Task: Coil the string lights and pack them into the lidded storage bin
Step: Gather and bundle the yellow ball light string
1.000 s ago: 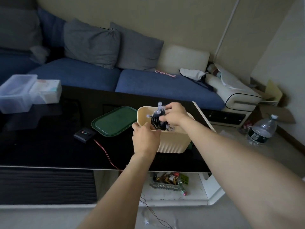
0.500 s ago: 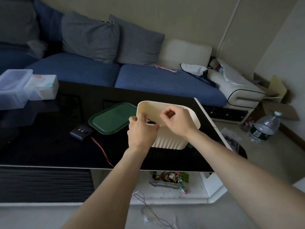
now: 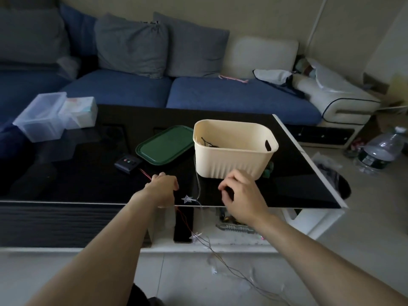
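The cream storage bin (image 3: 234, 159) stands open on the black table (image 3: 293, 186), with a dark coil of string lights (image 3: 207, 143) inside at its left wall. A thin wire (image 3: 198, 184) drops from the bin's rim past a white star light (image 3: 187, 199) at the table's front edge and trails onto the floor. The green lid (image 3: 164, 145) lies flat to the left of the bin. My left hand (image 3: 163, 188) sits at the front edge, its fingers curled over the red wire (image 3: 145, 174). To the right of the star, my right hand (image 3: 241, 192) hovers with curled fingers and nothing visible in them.
A black controller box (image 3: 128, 162) lies left of the lid. Clear plastic boxes (image 3: 42, 117) sit at the table's far left. A blue sofa (image 3: 220, 96) runs behind. A water bottle (image 3: 382, 149) stands on the floor at the right. More wire and stars (image 3: 220, 257) lie below the table.
Both hands have drawn back from the bin to the table's front edge. The dark coil that my right hand held above the bin now lies inside it.
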{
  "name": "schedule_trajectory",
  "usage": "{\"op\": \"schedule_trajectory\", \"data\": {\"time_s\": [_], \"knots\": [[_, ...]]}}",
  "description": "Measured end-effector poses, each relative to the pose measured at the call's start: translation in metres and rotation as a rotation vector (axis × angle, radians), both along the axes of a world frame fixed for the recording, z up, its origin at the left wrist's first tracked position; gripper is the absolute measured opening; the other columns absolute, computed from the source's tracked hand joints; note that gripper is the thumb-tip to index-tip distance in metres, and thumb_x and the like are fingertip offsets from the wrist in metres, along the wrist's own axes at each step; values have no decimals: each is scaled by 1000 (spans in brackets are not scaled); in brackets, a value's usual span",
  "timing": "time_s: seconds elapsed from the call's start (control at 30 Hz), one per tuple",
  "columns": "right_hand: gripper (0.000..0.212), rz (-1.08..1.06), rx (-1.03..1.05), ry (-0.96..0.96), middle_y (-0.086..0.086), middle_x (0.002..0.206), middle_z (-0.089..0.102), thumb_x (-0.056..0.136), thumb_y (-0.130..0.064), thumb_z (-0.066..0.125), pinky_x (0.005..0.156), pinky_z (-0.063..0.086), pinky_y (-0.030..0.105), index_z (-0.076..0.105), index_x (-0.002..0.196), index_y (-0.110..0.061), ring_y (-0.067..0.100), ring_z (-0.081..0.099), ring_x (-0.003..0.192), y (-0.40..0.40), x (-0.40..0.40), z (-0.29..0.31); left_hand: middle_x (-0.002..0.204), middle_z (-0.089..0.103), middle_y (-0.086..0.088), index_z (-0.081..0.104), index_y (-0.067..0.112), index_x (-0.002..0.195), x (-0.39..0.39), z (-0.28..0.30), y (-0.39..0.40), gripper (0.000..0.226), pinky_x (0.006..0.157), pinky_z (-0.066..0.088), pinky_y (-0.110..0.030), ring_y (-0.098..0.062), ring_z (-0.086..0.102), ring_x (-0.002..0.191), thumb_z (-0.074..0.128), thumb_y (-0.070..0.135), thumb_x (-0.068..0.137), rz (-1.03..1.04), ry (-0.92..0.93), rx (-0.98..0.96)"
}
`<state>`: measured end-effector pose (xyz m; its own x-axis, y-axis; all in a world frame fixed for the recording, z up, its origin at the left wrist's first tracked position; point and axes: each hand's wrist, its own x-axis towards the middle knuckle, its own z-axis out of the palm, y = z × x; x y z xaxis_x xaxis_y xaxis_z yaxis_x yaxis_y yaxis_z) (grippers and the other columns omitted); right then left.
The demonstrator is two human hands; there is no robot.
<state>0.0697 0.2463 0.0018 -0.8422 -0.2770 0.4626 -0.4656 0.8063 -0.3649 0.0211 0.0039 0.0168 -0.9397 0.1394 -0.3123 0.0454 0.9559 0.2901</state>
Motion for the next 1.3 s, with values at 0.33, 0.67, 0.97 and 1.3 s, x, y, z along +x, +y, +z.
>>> {"op": "schedule_trajectory", "data": {"time_s": [0.33, 0.67, 0.97, 1.3], "knots": [[8, 75, 54, -528, -9, 102, 55, 89, -23, 68, 87, 53, 34, 73, 95, -23, 9, 59, 90, 5, 5, -5, 83, 61, 11, 63, 27, 73, 1, -3, -24, 23, 90, 46, -42, -17, 58, 92, 83, 39, 73, -28, 101, -11], [11, 58, -57, -553, -5, 101, 61, 91, -21, 70, 77, 42, 10, 73, 101, -18, 10, 60, 95, 8, 4, 1, 101, 61, -6, 59, 20, 92, 2, -3, -28, 20, 92, 45, -41, -27, 55, 101, 48, 34, 101, 14, 64, -18], [62, 136, -426, -546, -11, 137, 52, 90, -37, 73, 96, 41, 17, 45, 144, -22, 0, 50, 126, -6, 11, 18, 68, 58, -3, 56, 12, 93, 29, 61, -4, 23, 52, 40, -31, -15, 52, 58, 49, 32, 101, -37, 427, 411], [40, 102, -1263, -475, -6, 46, 28, 105, -21, 48, 40, 23, 19, 51, 66, -13, 9, 24, 38, -9, 17, 73, 59, 53, -9, 57, 14, 87, 59, 80, 40, 26, 47, 36, -23, -10, 42, 47, 49, 34, 101, -186, 440, 638]]}}
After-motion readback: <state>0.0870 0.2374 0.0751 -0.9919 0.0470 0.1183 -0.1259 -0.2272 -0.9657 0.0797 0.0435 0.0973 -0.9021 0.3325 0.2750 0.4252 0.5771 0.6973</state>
